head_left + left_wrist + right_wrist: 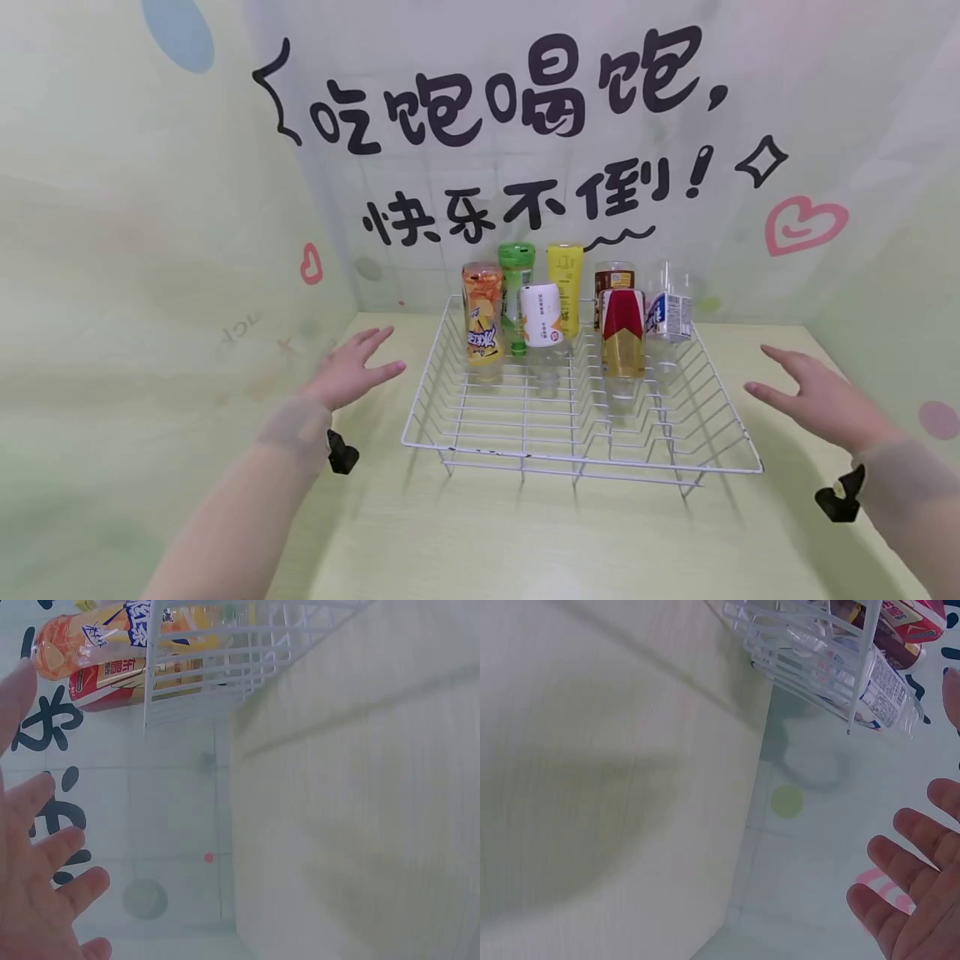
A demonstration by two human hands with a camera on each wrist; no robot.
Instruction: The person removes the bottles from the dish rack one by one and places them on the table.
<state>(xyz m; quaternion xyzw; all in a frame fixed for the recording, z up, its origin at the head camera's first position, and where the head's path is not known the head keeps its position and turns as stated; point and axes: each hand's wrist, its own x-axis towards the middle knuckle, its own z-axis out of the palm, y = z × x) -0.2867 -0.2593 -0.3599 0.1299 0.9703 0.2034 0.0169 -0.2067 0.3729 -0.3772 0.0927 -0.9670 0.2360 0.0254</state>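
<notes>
A white wire dish rack [517, 455] holds several drink bottles that stand neck down. On its left are an orange bottle [482, 312], a green bottle [516, 287] and a white-labelled bottle [542, 315]. A yellow bottle [566, 279] stands behind them. To the right are a red-and-gold bottle [623, 333], a brown-labelled bottle [613, 275] and a clear bottle [670, 315] with a blue-and-white label. My left hand [356, 371] hovers left of the rack, fingers spread, holding nothing. Beyond the rack's right side, my right hand [821, 396] is likewise spread and holds nothing.
The rack stands on a pale wood-look table [480, 542]. Behind it rises a printed backdrop [442, 192] with large black characters, and printed side walls [90, 333] flank the table. Each wrist wears a band with a black clip [342, 452].
</notes>
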